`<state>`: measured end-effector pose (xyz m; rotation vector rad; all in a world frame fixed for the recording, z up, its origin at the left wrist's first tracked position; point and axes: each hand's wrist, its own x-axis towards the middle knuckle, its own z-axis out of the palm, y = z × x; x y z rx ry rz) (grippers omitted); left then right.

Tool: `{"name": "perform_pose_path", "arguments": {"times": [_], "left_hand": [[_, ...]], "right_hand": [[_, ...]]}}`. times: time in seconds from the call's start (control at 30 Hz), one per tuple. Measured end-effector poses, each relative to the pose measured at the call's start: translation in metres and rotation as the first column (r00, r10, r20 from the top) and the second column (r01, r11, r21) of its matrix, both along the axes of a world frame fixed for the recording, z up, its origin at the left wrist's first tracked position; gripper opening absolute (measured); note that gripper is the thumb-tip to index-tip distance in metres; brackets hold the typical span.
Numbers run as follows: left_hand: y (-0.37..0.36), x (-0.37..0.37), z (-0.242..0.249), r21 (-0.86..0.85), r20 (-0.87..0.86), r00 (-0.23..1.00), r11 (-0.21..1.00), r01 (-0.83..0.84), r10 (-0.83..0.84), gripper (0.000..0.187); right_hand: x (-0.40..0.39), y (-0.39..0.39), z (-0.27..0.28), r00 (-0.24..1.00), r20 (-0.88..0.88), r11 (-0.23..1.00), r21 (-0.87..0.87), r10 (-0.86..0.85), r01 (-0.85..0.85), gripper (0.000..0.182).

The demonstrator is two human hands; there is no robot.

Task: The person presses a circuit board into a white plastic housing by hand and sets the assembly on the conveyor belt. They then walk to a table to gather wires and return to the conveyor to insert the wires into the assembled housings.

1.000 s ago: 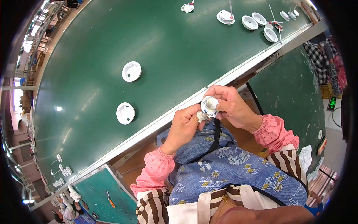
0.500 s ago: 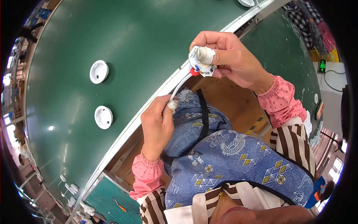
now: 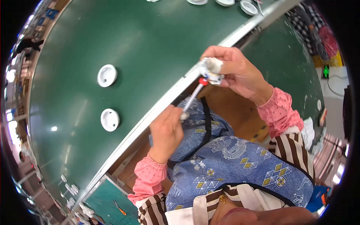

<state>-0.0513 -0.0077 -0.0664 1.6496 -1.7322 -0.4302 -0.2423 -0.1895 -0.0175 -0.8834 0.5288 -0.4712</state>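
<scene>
Between the thumb and fingers of my right hand (image 3: 242, 71) is a small white circuit board (image 3: 214, 78), partly covered by the white-wrapped thumb. A white cable (image 3: 193, 98) runs from the board's lower left edge, with a red piece (image 3: 203, 81) around it there. My left hand (image 3: 167, 127) is closed on the cable lower down, its thumb tip also wrapped in white. The cable stretches straight between both hands, over my lap beside the table's edge.
Two white round housings (image 3: 107, 75) (image 3: 110, 120) lie on the green table (image 3: 146, 48). More white housings (image 3: 248, 7) sit along its far end. Orange-handled scissors (image 3: 120, 208) lie at the lower left. A metal rim (image 3: 165, 98) edges the table.
The cable was slightly curved and is now pulled straight. The board has tilted in my right hand. The view has shifted, showing more housings at the far end.
</scene>
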Motion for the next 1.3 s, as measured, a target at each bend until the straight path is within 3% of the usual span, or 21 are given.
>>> {"name": "perform_pose_path", "arguments": {"times": [0.07, 0.1, 0.2, 0.23, 0.33, 0.37, 0.47, 0.5, 0.53, 0.57, 0.6, 0.63, 0.67, 0.73, 0.87, 1.07, 1.3], "left_hand": [[0.006, 0.005, -0.001, 0.118, -0.37, 0.929, 0.992, 0.038, 0.009, 0.008], [0.01, 0.006, -0.002, 0.168, -0.494, 0.865, 0.986, -0.004, 0.087, 0.02], [0.011, 0.006, 0.005, 0.156, -0.567, 0.807, 0.983, -0.093, 0.166, 0.018], [0.012, 0.006, 0.009, 0.318, -0.588, 0.748, 0.938, -0.137, 0.308, 0.021], [0.013, 0.02, 0.007, 0.486, -0.827, 0.33, 0.874, 0.015, 0.455, 0.024], [0.017, 0.018, 0.002, 0.418, -0.886, 0.233, 0.908, 0.029, 0.401, 0.027], [0.038, 0.024, 0.019, 0.417, -0.794, 0.423, 0.897, -0.143, 0.437, 0.025], [0.05, 0.037, 0.027, 0.431, -0.634, 0.579, 0.856, -0.286, 0.512, 0.023], [0.061, 0.05, 0.024, 0.265, -0.497, 0.679, 0.84, -0.474, 0.54, 0.018], [0.068, 0.072, 0.023, -0.038, -0.183, 0.814, 0.823, -0.567, 0.552, 0.013], [0.076, 0.084, 0.037, 0.039, 0.032, 0.745, 0.744, -0.667, 0.666, 0.025], [0.077, 0.098, 0.041, -0.05, 0.244, 0.693, 0.723, -0.689, 0.678, 0.046], [0.077, 0.11, 0.043, -0.085, 0.294, 0.688, 0.736, -0.672, 0.663, 0.062], [0.073, 0.131, 0.029, -0.018, 0.391, 0.694, 0.759, -0.651, 0.605, 0.073], [0.048, 0.132, 0.001, 0.062, 0.245, 0.77, 0.783, -0.619, 0.589, 0.08], [0.016, 0.082, 0.014, 0.052, 0.05, 0.882, 0.881, -0.47, 0.468, 0.081], [0.001, 0.061, 0.018, -0.079, 0.043, 0.921, 0.92, -0.384, 0.388, 0.083]], "right_hand": [[0.002, -0.001, -0.002, 0.999, 0.047, 0.999, 0.046, -0.026, 0.024, 0.019], [0.001, -0.002, -0.004, 0.996, 0.08, 0.998, 0.064, -0.033, 0.028, 0.019], [0.004, 0.005, -0.001, 0.992, 0.105, 0.997, 0.054, -0.067, 0.062, 0.018], [0.006, 0.009, 0.0, 0.992, 0.087, 0.995, 0.046, -0.089, 0.085, 0.018], [0.017, 0.026, -0.001, 0.988, 0.09, 0.992, 0.0, -0.125, 0.126, 0.017], [0.019, 0.027, -0.003, 0.984, 0.122, 0.992, -0.003, -0.128, 0.13, 0.018], [0.021, 0.023, -0.007, 0.951, 0.218, 0.976, 0.019, -0.218, 0.219, 0.021], [0.018, 0.018, -0.006, 0.955, 0.189, 0.973, -0.004, -0.228, 0.233, 0.025], [0.017, 0.015, -0.005, 0.948, 0.225, 0.972, -0.008, -0.226, 0.234, 0.025], [0.014, 0.012, -0.007, 0.951, 0.244, 0.98, -0.011, -0.19, 0.198, 0.025], [0.013, 0.009, -0.008, 0.953, 0.259, 0.986, -0.014, -0.156, 0.166, 0.025], [0.017, 0.011, -0.008, 0.956, 0.24, 0.985, -0.006, -0.168, 0.175, 0.024], [0.021, 0.014, -0.008, 0.959, 0.219, 0.983, -0.002, -0.178, 0.183, 0.024], [0.03, 0.018, -0.007, 0.962, 0.209, 0.984, 0.01, -0.174, 0.176, 0.024], [0.046, 0.025, 0.001, 0.959, 0.238, 0.987, -0.005, -0.154, 0.16, 0.022], [0.058, 0.036, 0.01, 0.977, 0.156, 0.978, -0.126, -0.144, 0.165, 0.019], [0.066, 0.052, 0.015, 0.989, 0.068, 0.924, -0.352, -0.131, 0.147, 0.023]]}}
